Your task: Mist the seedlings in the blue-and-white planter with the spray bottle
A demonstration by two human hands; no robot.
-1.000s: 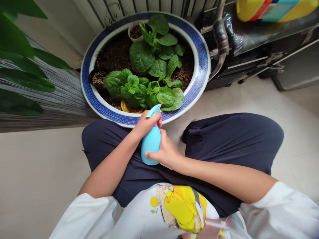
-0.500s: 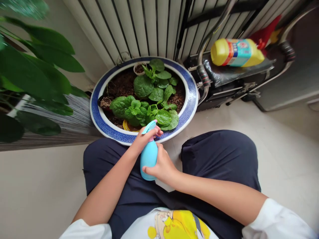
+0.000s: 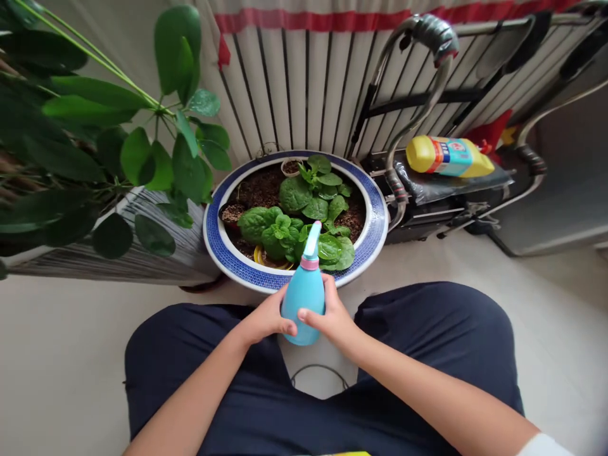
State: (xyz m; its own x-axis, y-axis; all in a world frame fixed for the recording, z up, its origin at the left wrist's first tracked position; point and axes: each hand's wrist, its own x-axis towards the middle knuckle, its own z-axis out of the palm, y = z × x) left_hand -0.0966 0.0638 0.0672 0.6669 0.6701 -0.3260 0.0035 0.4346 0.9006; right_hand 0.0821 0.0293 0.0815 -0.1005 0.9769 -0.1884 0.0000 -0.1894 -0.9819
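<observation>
A light blue spray bottle with a pink collar and blue nozzle stands upright between my knees. My left hand wraps its left side and my right hand wraps its right side, so both are closed on the bottle's body. The nozzle points toward a round white planter with a blue rim just beyond my hands. Dark soil and broad green leafy plants fill the planter, along with small pots.
A tall large-leaved plant in a ribbed pot stands at the left. Behind the planter is a white radiator. To the right, a yellow bottle lies on a black folding cart. Pale tiled floor surrounds my dark trousers.
My left hand slid from the nozzle down to the bottle's body. The bottle turned upright and centred between my knees. The camera tilted up, showing more of the radiator and cart.
</observation>
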